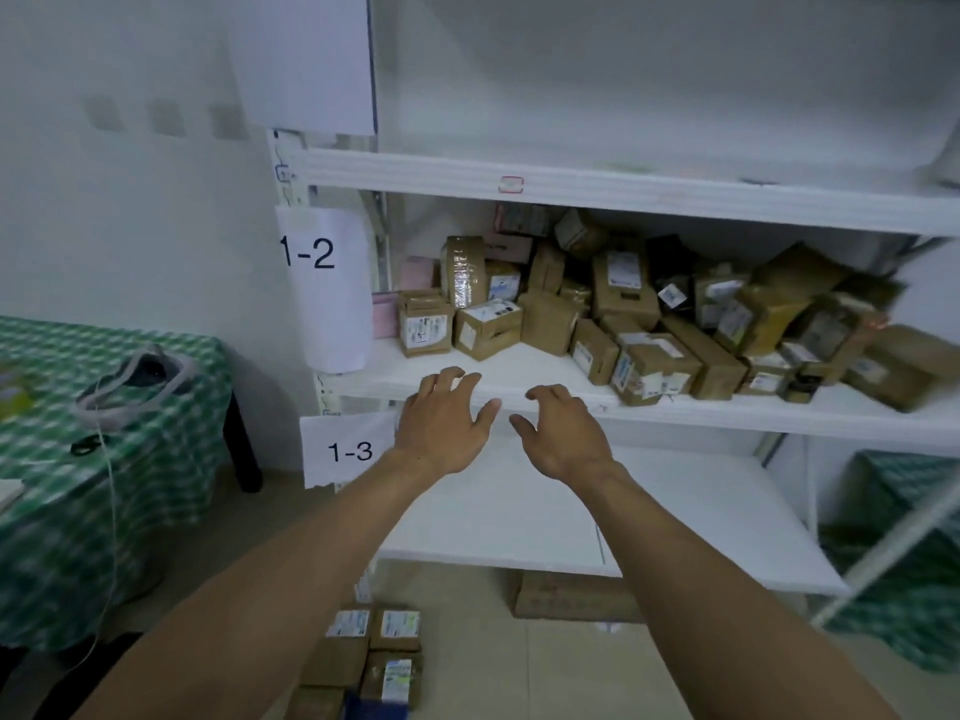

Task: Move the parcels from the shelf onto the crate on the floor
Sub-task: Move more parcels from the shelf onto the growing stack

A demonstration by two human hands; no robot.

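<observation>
A white shelf unit point(545, 362) fills the right, with a counter point(52, 511) under green checked cloth to its left. Brown parcels point(639, 304) lie heaped on the middle shelf, their labels too blurred to read, and a few boxes point(387, 646) on the floor below are cut off at the bottom edge. The left hand point(441, 423) and right hand point(566, 433) hover at the shelf's bare front edge, each grip loosely spread and empty, near paper signs reading "1-2" point(309, 253) and "1-3" point(350, 452).
</observation>
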